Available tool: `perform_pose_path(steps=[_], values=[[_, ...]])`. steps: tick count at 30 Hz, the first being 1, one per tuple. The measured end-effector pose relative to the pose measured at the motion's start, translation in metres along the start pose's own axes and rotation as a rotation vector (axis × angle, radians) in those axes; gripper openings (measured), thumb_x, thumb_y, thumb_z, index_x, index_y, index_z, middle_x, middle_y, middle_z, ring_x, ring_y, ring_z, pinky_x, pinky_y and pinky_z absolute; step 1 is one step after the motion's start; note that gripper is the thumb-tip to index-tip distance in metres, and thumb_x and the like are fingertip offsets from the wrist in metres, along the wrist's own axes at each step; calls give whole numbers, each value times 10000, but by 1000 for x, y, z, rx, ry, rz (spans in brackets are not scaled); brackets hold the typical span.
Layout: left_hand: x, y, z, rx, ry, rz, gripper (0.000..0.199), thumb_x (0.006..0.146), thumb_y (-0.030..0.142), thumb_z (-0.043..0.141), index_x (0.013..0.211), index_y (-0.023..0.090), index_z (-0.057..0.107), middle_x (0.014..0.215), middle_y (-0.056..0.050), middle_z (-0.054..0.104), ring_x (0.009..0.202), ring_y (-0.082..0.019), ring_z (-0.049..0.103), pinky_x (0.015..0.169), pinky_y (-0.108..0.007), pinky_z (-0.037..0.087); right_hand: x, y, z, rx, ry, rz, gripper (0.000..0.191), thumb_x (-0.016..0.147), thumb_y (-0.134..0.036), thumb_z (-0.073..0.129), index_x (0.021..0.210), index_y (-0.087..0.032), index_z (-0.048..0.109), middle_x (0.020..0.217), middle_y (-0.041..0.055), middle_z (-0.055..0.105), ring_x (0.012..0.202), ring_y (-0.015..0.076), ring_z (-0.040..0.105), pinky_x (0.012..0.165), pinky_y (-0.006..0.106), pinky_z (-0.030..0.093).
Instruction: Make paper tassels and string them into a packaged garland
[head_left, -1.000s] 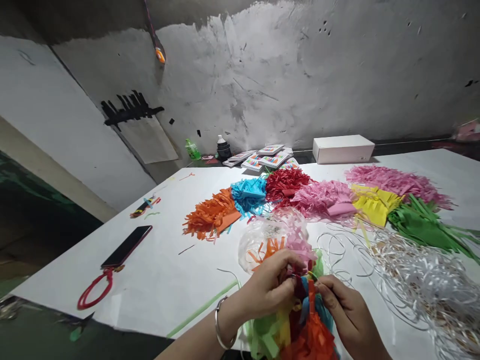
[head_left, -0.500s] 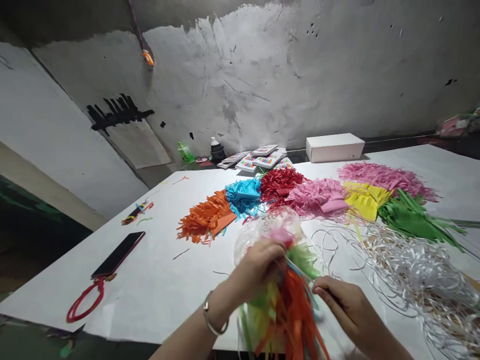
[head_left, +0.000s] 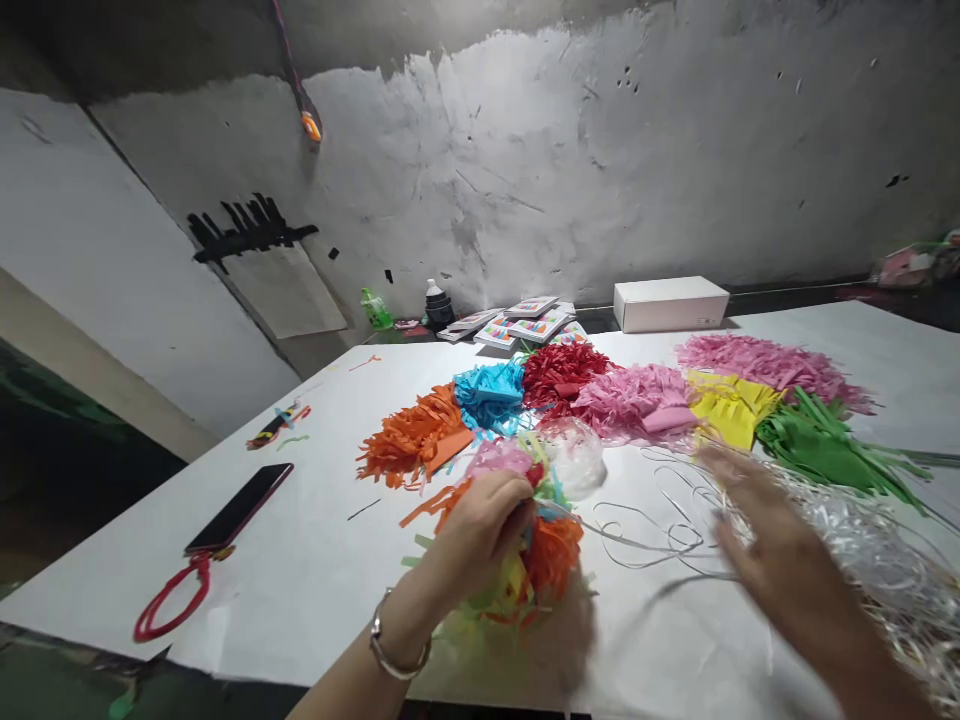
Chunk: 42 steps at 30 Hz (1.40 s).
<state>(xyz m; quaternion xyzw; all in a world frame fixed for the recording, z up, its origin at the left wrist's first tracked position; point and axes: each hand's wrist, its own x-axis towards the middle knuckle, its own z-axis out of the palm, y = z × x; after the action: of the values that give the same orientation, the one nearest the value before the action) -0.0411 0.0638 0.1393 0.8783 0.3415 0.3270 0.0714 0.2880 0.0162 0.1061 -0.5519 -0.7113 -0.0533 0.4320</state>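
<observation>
My left hand [head_left: 499, 510] is closed around the gathered top of a multicoloured paper tassel bunch [head_left: 555, 555], with orange, yellow, green and pink strips fanning out below and beside it. A thin white string [head_left: 630, 543] runs from the bunch toward the right. My right hand [head_left: 772, 550], blurred by motion, is over the near edge of the tangled white string pile [head_left: 892, 560], its fingers stretched out and apart. Behind the bunch sits a crumpled clear plastic bag [head_left: 576, 460].
Fringed paper bundles in orange [head_left: 412, 440], blue [head_left: 491, 395], red [head_left: 562, 375], pink [head_left: 637, 400], yellow [head_left: 735, 405] and green [head_left: 829, 440] lie across the white table. A phone [head_left: 240, 508] with a red strap lies left. Behind are printed packets [head_left: 536, 325] and a white box [head_left: 670, 305].
The bunch has swung up and spread to the left in my left hand. My right hand has moved away from it, right and farther out, over the white string.
</observation>
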Motion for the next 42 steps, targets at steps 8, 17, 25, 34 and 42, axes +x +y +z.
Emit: perform_pose_path(steps=[8,17,25,34,42], values=[[0,21,7,-86,-98,98,121,959,105,498,928,187,581,934,-82,660,848,-194,593,743,-282,478,4,-99,55,485,-349,-98,277,1045,-236,383,865,-228,594,758,-5,663,667,133,625,618,235,496],[-2,39,5,-573,-76,172,82,898,187,662,943,208,596,995,-90,638,880,-176,642,769,-252,550,-16,-99,71,674,-290,-125,348,950,-548,554,1033,-217,624,720,9,672,570,156,621,522,231,453],[-30,36,33,-630,-118,-216,1160,795,220,821,1595,325,-12,1236,-112,627,1051,-251,659,907,-395,550,-31,-91,74,1026,-391,243,406,935,-542,588,1208,-241,577,953,55,728,821,208,707,733,274,556],[-24,31,41,-536,-321,-232,1128,795,144,675,1600,277,-104,1101,-80,681,894,-235,664,797,-367,527,-27,-104,77,692,-255,20,302,937,-385,620,698,-207,571,610,-32,566,547,111,514,540,212,384],[-29,42,41,-833,-137,-239,1210,698,237,889,1607,348,98,1528,-138,434,1392,-351,443,1156,-472,352,-35,-102,82,703,-165,66,371,975,-413,538,682,-205,631,575,-6,583,507,134,543,490,233,415]])
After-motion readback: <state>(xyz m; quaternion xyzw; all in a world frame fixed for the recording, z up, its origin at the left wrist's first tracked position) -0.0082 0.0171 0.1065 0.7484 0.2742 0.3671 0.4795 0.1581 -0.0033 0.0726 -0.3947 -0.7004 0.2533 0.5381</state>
